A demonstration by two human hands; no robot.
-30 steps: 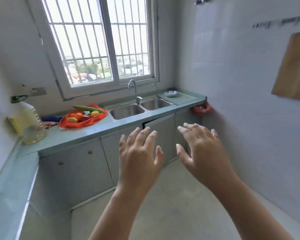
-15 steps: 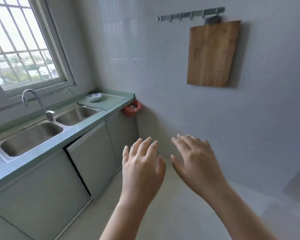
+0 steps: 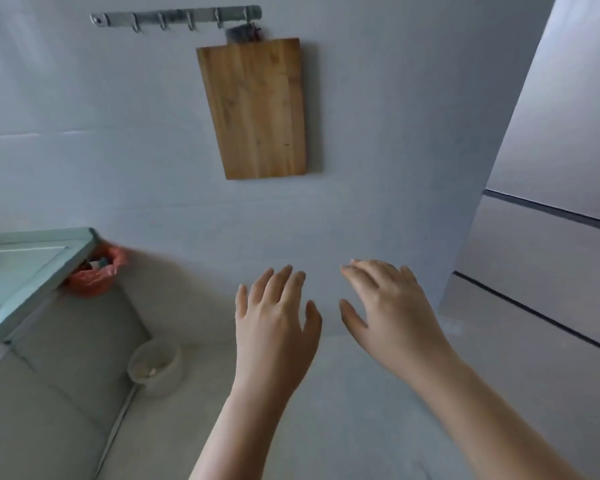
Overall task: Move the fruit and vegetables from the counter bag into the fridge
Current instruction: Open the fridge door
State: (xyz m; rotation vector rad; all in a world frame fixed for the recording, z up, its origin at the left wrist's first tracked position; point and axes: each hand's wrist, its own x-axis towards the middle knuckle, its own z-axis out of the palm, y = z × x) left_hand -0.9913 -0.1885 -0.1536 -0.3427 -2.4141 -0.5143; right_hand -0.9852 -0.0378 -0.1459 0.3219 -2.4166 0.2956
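The grey fridge (image 3: pixel 548 216) fills the right edge of the view, its doors closed, dark seams running between them. My left hand (image 3: pixel 276 320) and my right hand (image 3: pixel 388 306) are both held out in front of me, palms down, fingers spread, holding nothing. The right hand is a short way left of the fridge's side. The counter bag with the fruit and vegetables is out of view.
The green counter's end (image 3: pixel 39 261) is at the left, with an orange plastic bag (image 3: pixel 94 275) hanging off its corner. A white bin (image 3: pixel 155 367) stands on the floor below. A wooden cutting board (image 3: pixel 257 109) hangs on the tiled wall under a hook rail (image 3: pixel 174 17).
My view has swung right: the window, sink and red produce bag left the frame, and the fridge came into view. Both hands stay spread and hold nothing.
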